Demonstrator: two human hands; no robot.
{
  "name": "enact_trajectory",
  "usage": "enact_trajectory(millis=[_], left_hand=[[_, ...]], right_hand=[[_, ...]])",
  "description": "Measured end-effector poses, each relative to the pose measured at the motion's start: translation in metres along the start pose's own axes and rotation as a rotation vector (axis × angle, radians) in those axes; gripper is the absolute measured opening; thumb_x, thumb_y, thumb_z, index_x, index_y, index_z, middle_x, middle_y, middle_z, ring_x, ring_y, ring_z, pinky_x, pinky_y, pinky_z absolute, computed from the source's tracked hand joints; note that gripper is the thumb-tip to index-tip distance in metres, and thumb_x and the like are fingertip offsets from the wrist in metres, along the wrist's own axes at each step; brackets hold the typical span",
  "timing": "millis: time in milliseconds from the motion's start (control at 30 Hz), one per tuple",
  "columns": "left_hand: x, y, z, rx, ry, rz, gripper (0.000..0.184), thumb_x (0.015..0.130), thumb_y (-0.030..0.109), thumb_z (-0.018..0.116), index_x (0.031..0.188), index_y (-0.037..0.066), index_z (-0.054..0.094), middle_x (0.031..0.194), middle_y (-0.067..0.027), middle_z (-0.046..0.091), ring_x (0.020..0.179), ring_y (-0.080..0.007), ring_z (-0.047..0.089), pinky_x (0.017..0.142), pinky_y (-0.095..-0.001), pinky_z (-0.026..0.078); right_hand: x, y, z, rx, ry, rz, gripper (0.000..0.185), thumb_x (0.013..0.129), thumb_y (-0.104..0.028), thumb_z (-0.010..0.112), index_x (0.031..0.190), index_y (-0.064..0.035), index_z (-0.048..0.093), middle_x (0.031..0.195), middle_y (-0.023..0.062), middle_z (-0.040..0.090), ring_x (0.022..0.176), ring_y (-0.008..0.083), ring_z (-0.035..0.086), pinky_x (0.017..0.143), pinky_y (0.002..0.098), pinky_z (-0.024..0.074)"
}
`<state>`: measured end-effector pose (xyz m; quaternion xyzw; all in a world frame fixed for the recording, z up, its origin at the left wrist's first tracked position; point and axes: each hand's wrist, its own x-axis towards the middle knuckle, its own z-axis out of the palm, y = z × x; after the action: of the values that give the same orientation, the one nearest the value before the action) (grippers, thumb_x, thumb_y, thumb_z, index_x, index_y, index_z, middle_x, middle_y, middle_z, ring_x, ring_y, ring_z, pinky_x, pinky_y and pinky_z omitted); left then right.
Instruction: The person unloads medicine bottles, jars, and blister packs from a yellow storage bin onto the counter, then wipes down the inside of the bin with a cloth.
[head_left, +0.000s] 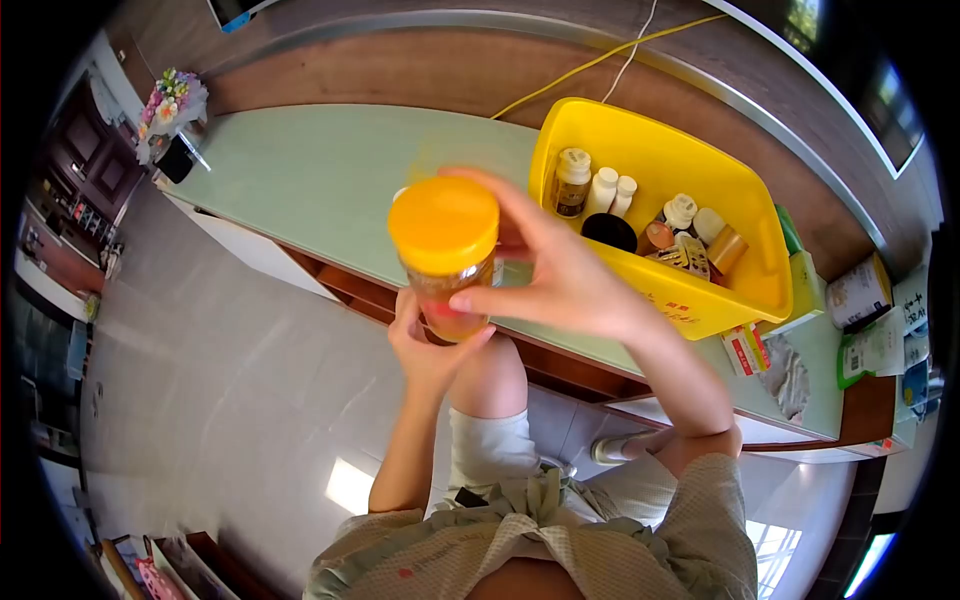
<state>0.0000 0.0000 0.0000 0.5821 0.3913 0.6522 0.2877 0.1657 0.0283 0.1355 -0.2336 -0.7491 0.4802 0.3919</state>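
Observation:
Both hands hold a jar with a yellow-orange lid [443,222] in front of the cabinet. Its body is see-through with amber-brown contents and a spot of red. My left hand [430,350] grips the jar low down, around its base. My right hand [545,270] is wrapped around its right side, the thumb across the front and the fingers behind, partly hidden. To the right of the hands stands a yellow plastic bin [600,125] with a brown bottle with a white cap [572,182], small white bottles [603,190] and a black round lid [609,232] inside.
The bin stands on a long pale-green cabinet top [330,150]. A flower bouquet [170,105] is at its far left end. Right of the bin are a small red-and-white box [745,350], a crumpled silvery bag [787,378] and a white-and-green pack [872,350]. A yellow cable [600,62] runs behind.

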Motion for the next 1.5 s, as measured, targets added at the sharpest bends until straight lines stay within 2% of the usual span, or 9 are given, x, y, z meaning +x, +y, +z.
enact_trajectory(millis=[267, 433, 533, 800, 1033, 1133, 1233, 1333, 1500], left_hand=[[-0.035, -0.034, -0.018, 0.073, -0.13, -0.191, 0.056, 0.063, 0.011, 0.084, 0.11, 0.0, 0.057, 0.104, -0.0082, 0.056, 0.1, -0.0216, 0.056, 0.085, -0.0328, 0.045], [-0.031, -0.039, -0.013, 0.231, -0.107, -0.08, 0.059, 0.064, 0.009, 0.081, 0.116, 0.0, 0.054, 0.11, -0.0123, 0.056, 0.103, -0.0259, 0.055, 0.089, -0.034, 0.045], [-0.024, -0.044, -0.015, 0.208, -0.125, -0.061, 0.062, 0.065, 0.008, 0.081, 0.119, -0.001, 0.052, 0.11, -0.0124, 0.057, 0.102, -0.0245, 0.057, 0.089, -0.0344, 0.046], [-0.018, -0.052, -0.002, 0.113, -0.047, -0.138, 0.066, 0.067, 0.009, 0.082, 0.124, -0.004, 0.05, 0.113, -0.0138, 0.063, 0.1, -0.0221, 0.062, 0.09, -0.0341, 0.049], [-0.01, -0.067, 0.0, 0.207, -0.026, -0.139, 0.059, 0.067, 0.008, 0.081, 0.119, -0.001, 0.056, 0.112, -0.0129, 0.065, 0.098, -0.021, 0.064, 0.082, -0.0314, 0.05], [-0.006, -0.073, 0.0, 0.264, -0.027, -0.142, 0.056, 0.066, 0.008, 0.08, 0.117, -0.001, 0.058, 0.112, -0.0122, 0.065, 0.097, -0.0203, 0.064, 0.076, -0.0293, 0.052], [-0.003, -0.071, 0.0, 0.257, -0.008, -0.195, 0.056, 0.066, 0.007, 0.08, 0.118, 0.0, 0.059, 0.111, -0.0113, 0.065, 0.098, -0.0195, 0.064, 0.07, -0.0271, 0.053], [0.001, -0.069, 0.003, 0.269, 0.027, -0.162, 0.056, 0.066, 0.008, 0.08, 0.118, 0.0, 0.059, 0.111, -0.0104, 0.065, 0.098, -0.0188, 0.064, 0.067, -0.0255, 0.053], [0.008, -0.063, 0.01, 0.164, 0.126, -0.188, 0.047, 0.067, 0.007, 0.08, 0.11, 0.003, 0.061, 0.104, -0.0071, 0.065, 0.095, -0.0169, 0.064, 0.063, -0.0249, 0.052]], right_hand=[[-0.027, 0.061, 0.035, -0.025, 0.175, 0.042, 0.082, 0.072, -0.014, 0.081, 0.142, -0.0069, 0.038, 0.136, 0.0071, 0.05, 0.123, 0.0194, 0.051, 0.1, 0.0386, 0.0444], [-0.03, 0.094, 0.049, -0.048, 0.449, -0.019, 0.078, 0.066, -0.013, 0.082, 0.135, -0.0047, 0.047, 0.12, 0.0143, 0.063, 0.107, 0.0232, 0.063, 0.091, 0.0363, 0.0517], [-0.032, 0.1, 0.047, -0.061, 0.422, 0.035, 0.082, 0.069, -0.006, 0.082, 0.139, -0.0028, 0.041, 0.131, 0.0118, 0.055, 0.118, 0.0201, 0.055, 0.094, 0.0378, 0.0507], [-0.026, 0.106, 0.045, -0.192, 0.471, 0.017, 0.08, 0.067, -0.006, 0.083, 0.137, -0.0003, 0.044, 0.129, 0.0141, 0.057, 0.117, 0.022, 0.057, 0.092, 0.0383, 0.0521], [-0.018, 0.113, 0.042, -0.225, 0.528, 0.025, 0.079, 0.067, -0.005, 0.081, 0.137, -0.0001, 0.043, 0.125, 0.0145, 0.06, 0.114, 0.0232, 0.06, 0.093, 0.0383, 0.0519], [-0.014, 0.12, 0.045, -0.288, 0.61, -0.016, 0.078, 0.063, -0.013, 0.082, 0.133, -0.0058, 0.05, 0.109, 0.0162, 0.067, 0.094, 0.0265, 0.068, 0.082, 0.0341, 0.0542], [-0.01, 0.126, 0.047, -0.307, 0.644, -0.046, 0.079, 0.064, -0.013, 0.082, 0.134, -0.0065, 0.049, 0.109, 0.0162, 0.067, 0.095, 0.0271, 0.067, 0.083, 0.0344, 0.0539], [-0.008, 0.12, 0.048, -0.29, 0.613, 0.024, 0.08, 0.068, -0.004, 0.081, 0.138, -0.001, 0.042, 0.126, 0.0166, 0.059, 0.112, 0.0232, 0.06, 0.092, 0.039, 0.0523], [-0.002, 0.133, 0.05, -0.347, 0.698, -0.059, 0.08, 0.066, -0.013, 0.081, 0.137, -0.0077, 0.045, 0.113, 0.016, 0.065, 0.1, 0.0291, 0.066, 0.084, 0.0354, 0.0536]])
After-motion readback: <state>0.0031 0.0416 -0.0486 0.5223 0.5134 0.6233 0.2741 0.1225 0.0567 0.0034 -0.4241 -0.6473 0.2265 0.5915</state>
